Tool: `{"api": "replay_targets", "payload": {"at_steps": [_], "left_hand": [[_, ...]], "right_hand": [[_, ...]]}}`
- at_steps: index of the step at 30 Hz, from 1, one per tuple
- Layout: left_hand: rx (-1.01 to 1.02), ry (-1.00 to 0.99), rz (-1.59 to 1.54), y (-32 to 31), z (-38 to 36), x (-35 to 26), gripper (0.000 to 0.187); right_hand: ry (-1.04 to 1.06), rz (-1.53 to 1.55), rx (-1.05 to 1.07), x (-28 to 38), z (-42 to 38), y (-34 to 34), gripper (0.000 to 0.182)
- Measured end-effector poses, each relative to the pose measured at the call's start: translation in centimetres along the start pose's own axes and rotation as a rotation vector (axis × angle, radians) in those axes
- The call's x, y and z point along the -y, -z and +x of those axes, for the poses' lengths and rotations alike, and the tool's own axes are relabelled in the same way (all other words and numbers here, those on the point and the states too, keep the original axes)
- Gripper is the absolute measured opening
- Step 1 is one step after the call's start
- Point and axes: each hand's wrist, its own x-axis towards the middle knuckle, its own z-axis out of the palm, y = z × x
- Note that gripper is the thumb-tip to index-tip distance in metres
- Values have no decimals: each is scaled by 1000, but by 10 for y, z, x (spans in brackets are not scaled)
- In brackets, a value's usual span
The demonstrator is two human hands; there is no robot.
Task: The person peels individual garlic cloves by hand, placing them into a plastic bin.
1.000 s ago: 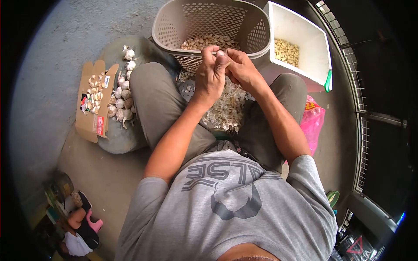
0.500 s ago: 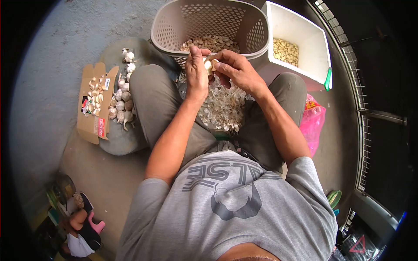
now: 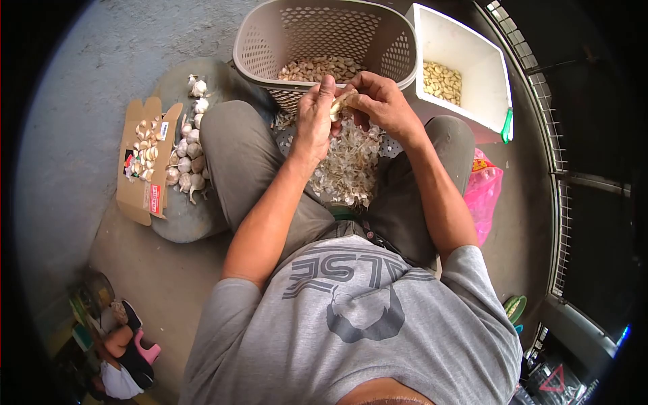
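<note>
Between my two hands, just in front of the basket's near rim, is a pale piece of garlic (image 3: 339, 106) with skin on it. My left hand (image 3: 315, 121) is closed round its left side, thumb pointing up. The fingertips of my right hand (image 3: 381, 104) pinch the garlic's upper right side, where the skin shows. Below both hands lies a heap of papery garlic skins (image 3: 347, 162) between my knees. Beyond them stands a brown plastic basket (image 3: 246, 50) with unpeeled cloves (image 3: 320, 69) in its bottom.
At right, a white foam box (image 3: 476, 57) holds peeled cloves (image 3: 442, 82). On the left, whole garlic bulbs (image 3: 185, 165) and an opened cardboard box (image 3: 138, 206) with cloves rest on a round grey surface (image 3: 179, 229). A pink bag (image 3: 482, 202) lies by my right knee. Another person (image 3: 125, 351) is at lower left.
Both hands have shifted slightly right with the garlic. The right fingers have changed their pinch, and a strip of skin now shows at the garlic's top.
</note>
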Motion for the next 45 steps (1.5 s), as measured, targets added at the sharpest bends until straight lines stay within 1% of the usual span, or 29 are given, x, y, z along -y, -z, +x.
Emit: {"api": "replay_targets", "payload": {"at_steps": [3,4,6,9,12,14,16,17,18,20,22,23,25,28,30,32,33,36,39,42,45], "left_hand": [[-74,68,-128,10,2,1,52],[-76,92,-164,12,2,-1,51],[-77,138,-235,14,1,-4,48],[-22,160,-217,13,0,-5,38],[6,140,-229,7,-3,-3,27],[1,146,-229,7,-3,0,25],[11,142,-223,10,-1,1,24],[25,140,-218,11,0,2,24],[39,141,-213,12,0,3,24],[23,172,-168,11,-3,0,25],[-6,182,-178,8,-4,-3,26],[-41,178,-183,6,-3,-4,30],[-18,182,-182,6,-2,-5,32],[-7,171,-172,7,-4,-1,39],[-1,155,-163,4,-3,2,46],[57,46,-75,3,-4,1,49],[86,-10,-30,3,-5,1,50],[61,9,-100,-2,-7,5,49],[14,0,-65,-5,-11,6,45],[-59,6,-3,-7,-11,8,42],[-56,5,37,-7,-14,4,39]], "right_hand": [[32,31,-95,2,-2,8,10],[66,78,-31,0,-1,19,10],[-29,-10,257,5,-5,40,11],[-69,-81,316,4,-6,43,17],[338,-252,-509,-2,12,20,28],[345,-415,-420,-4,14,27,34],[123,-201,-201,6,1,10,32],[-74,-260,-62,13,-3,2,32],[-17,-225,57,1,-4,-5,26],[156,-104,27,-27,-1,-22,20],[123,-123,-14,-20,0,-21,15],[95,-141,-42,-15,0,-20,14],[54,-172,-83,-9,2,-21,13],[219,-248,-156,-19,5,-30,14],[180,-338,-188,-16,1,-34,19],[122,-393,-204,-10,0,-38,22],[242,-553,-203,-10,3,-39,27],[-51,-226,-133,-1,-1,-40,29],[-32,-158,-150,0,-1,-43,31],[246,-439,-216,-13,7,-35,33],[321,-534,-243,-20,12,-29,36]]}}
